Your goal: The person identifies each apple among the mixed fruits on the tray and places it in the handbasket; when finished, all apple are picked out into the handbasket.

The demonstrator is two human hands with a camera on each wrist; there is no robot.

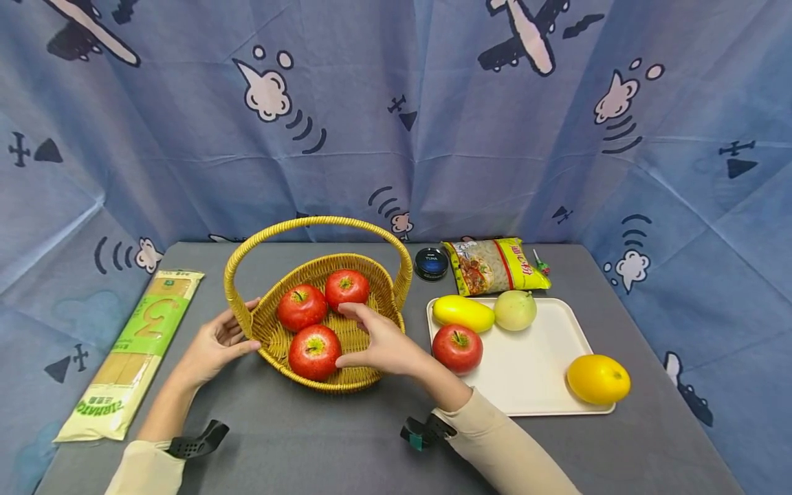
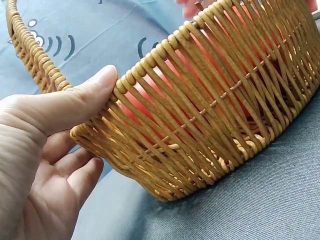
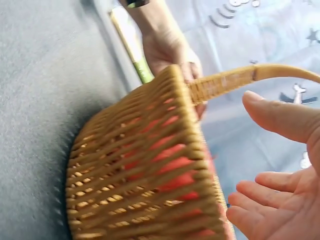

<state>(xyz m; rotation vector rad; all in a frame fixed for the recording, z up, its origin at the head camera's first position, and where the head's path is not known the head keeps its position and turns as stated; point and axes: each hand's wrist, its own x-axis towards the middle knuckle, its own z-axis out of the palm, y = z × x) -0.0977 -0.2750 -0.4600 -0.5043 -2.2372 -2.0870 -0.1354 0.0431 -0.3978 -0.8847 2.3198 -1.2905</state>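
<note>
Yellow wicker makes up the basket (image 1: 371,292), which sits on the grey table (image 1: 309,440) in front of the person, a bit left of the middle. Three red apples (image 1: 314,351) lie inside it, and its tall handle (image 1: 315,223) arches over them. The left hand (image 1: 216,344) holds the basket's left side, with the thumb (image 2: 75,97) resting on the rim and the other fingers loose under the wall. The right hand (image 1: 380,340) floats over the basket's right side, fingers spread and holding nothing, just beside the nearest apple. To do this well, I think the left hand should keep the basket from sliding while the right hand comes away gently, so no apple gets bumped or rolls out. Just to the right is a white tray (image 1: 544,375) with one more red apple (image 1: 457,348), a long yellow fruit (image 1: 463,313), a pale green pear (image 1: 515,310) and a round yellow fruit (image 1: 598,379). Behind the tray sit a snack bag (image 1: 495,266) and a small dark tin (image 1: 431,263). Far to the left lies a long pack of spaghetti (image 1: 133,350).
</note>
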